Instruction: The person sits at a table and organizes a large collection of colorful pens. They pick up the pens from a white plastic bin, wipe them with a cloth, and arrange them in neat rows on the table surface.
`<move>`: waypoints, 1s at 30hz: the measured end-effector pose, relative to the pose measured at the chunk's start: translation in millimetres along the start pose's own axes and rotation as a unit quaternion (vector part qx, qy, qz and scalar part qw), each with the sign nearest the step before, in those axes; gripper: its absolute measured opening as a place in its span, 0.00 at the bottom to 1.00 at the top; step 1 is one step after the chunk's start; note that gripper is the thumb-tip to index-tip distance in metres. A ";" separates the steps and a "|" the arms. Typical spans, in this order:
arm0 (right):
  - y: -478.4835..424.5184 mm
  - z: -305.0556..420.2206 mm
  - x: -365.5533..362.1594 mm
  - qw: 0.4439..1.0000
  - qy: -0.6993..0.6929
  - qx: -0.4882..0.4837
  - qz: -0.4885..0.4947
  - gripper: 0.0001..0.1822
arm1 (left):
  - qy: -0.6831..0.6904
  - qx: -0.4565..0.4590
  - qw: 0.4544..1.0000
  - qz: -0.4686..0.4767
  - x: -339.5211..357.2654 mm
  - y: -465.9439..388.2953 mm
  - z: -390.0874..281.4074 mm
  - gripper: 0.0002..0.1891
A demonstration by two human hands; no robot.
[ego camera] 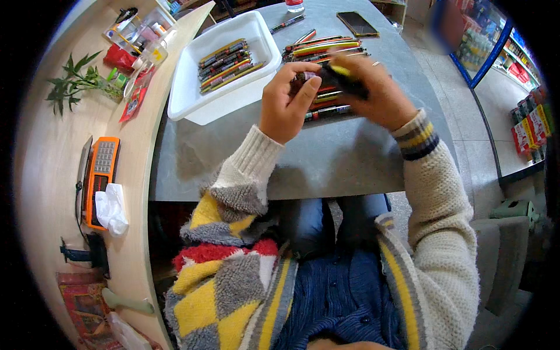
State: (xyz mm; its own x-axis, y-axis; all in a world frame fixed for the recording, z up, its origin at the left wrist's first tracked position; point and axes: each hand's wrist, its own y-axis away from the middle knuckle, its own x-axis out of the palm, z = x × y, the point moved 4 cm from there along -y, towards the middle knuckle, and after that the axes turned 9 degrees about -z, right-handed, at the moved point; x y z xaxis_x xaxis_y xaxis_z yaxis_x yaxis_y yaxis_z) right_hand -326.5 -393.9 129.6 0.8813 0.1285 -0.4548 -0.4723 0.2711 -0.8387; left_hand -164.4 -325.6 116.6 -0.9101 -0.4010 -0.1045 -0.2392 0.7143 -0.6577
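Observation:
Above the grey table (297, 175), my left hand (288, 98) is closed around a dark cylindrical object (306, 77) with a purplish end; most of it is hidden. My right hand (376, 89), blurred, grips a black and yellow item (345, 81) beside it; I cannot tell what it is. Beyond and beneath both hands lies a pile of slim, printed sticks or tubes (326, 46) in red, yellow and black. To the left stands a white plastic bin (188, 98) with several similar sticks (227, 65) laid side by side in it.
A smartphone (358, 24) and the base of a plastic bottle (295, 5) are at the table's far side. On the wooden counter (135, 188) to the left are a potted plant (74, 81), an orange device with keys (103, 175) and a crumpled tissue (111, 208).

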 end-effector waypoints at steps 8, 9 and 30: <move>6.6 5.0 2.5 0.945 -0.185 0.228 -0.147 0.23 | 0.165 -0.074 0.983 0.026 11.6 5.1 13.2 0.12; 5.7 3.3 0.6 0.926 -0.237 0.230 -0.182 0.23 | 0.153 -0.126 0.977 0.084 23.7 9.2 22.3 0.12; 21.9 -82.1 -90.7 0.781 -0.347 0.267 -0.445 0.12 | -0.363 0.142 0.920 0.052 11.3 -17.7 29.4 0.12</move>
State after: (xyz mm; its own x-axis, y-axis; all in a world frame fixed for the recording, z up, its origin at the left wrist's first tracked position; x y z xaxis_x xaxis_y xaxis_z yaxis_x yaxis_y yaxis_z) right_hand -418.2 -477.9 127.9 0.7399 0.0986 0.6654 0.2428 0.8834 -0.4009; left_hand -160.5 -359.6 105.1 -0.4332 -0.6897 -0.5802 0.0277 0.6333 -0.7734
